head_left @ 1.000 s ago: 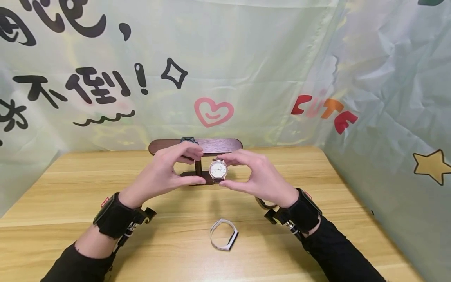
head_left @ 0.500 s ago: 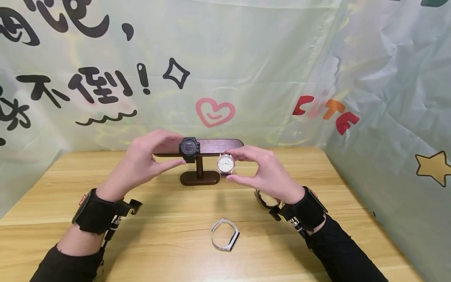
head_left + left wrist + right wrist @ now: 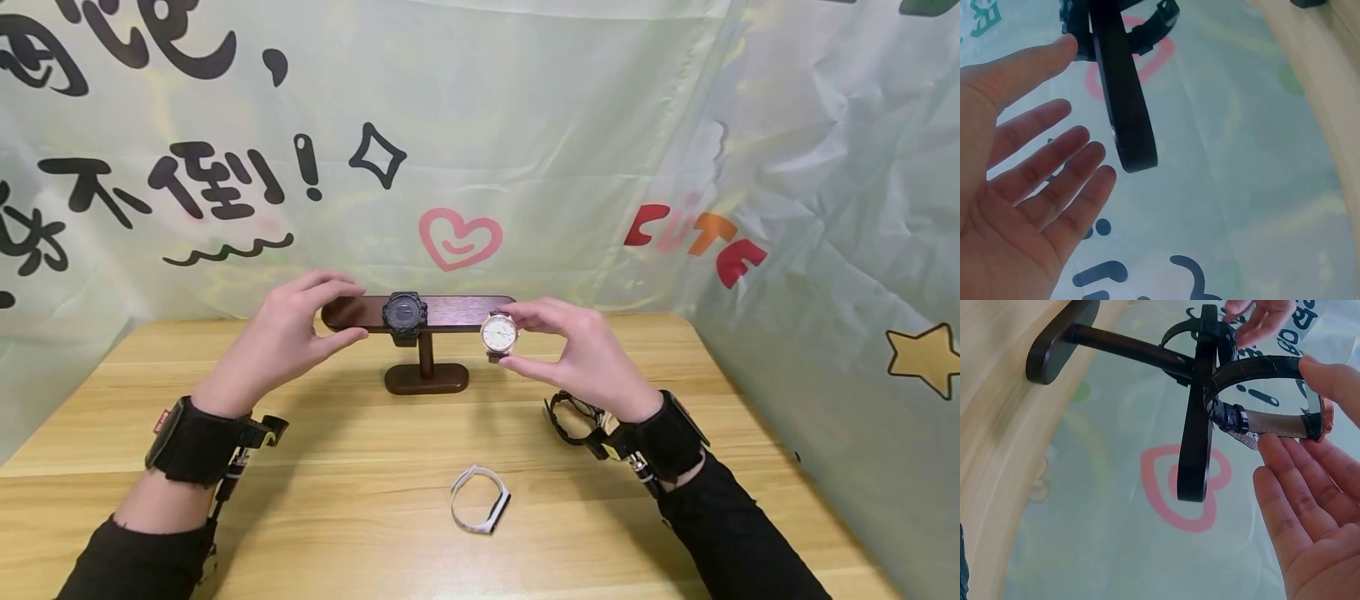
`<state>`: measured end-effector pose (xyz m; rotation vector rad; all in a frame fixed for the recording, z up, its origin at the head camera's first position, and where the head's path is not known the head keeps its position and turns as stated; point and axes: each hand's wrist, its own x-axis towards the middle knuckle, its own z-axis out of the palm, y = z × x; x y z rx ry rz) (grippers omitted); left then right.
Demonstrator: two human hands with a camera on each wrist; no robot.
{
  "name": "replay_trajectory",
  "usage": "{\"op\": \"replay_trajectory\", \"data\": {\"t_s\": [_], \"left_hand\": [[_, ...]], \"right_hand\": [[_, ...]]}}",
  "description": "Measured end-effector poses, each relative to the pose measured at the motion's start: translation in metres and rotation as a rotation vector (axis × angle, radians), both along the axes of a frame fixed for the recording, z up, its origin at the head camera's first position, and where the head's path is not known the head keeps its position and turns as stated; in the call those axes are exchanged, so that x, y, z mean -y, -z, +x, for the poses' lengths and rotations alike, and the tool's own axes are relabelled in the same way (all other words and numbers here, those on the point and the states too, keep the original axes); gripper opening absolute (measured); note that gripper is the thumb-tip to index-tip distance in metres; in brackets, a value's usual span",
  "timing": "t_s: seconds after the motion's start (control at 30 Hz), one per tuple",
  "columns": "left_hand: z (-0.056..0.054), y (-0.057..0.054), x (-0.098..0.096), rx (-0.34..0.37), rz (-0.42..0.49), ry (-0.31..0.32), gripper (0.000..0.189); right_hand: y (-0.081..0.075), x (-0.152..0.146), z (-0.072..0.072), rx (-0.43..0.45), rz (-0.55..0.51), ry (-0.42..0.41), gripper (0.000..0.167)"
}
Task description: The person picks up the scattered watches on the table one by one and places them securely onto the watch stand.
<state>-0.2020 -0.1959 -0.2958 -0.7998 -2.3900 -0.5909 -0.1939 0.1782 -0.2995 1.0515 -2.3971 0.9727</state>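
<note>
Right hand (image 3: 577,354) pinching white-dial watch (image 3: 498,333) at stand bar (image 3: 450,311); left hand (image 3: 288,333) spread, holding nothing.
Risk: strap misses bar end, watch drops.

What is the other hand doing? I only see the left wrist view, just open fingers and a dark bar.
Observer: The right hand pinches a white-faced watch at the right end of that bar, which tops a stand.
Operator: Is anything lying loose?
Observer: Yes, a white band lies on the table in front of the stand.
Operator: Anything else?
Observer: A dark strap lies by the right wrist.
</note>
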Motion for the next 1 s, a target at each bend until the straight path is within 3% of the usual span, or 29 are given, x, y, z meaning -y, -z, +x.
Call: {"op": "replay_trajectory", "data": {"t_s": [0.53,1.0], "left_hand": [[-0.005,0.003,0.009,0.063,-0.052,-0.059,0.025],[-0.004,0.002,0.009,0.083,-0.057,-0.067,0.025]], "right_hand": [[-0.005,-0.019,-0.011,0.008,-0.017,0.062,0.056],[-0.004,-0.030,-0.020,0.024,-0.035,0.080,0.054]]}}
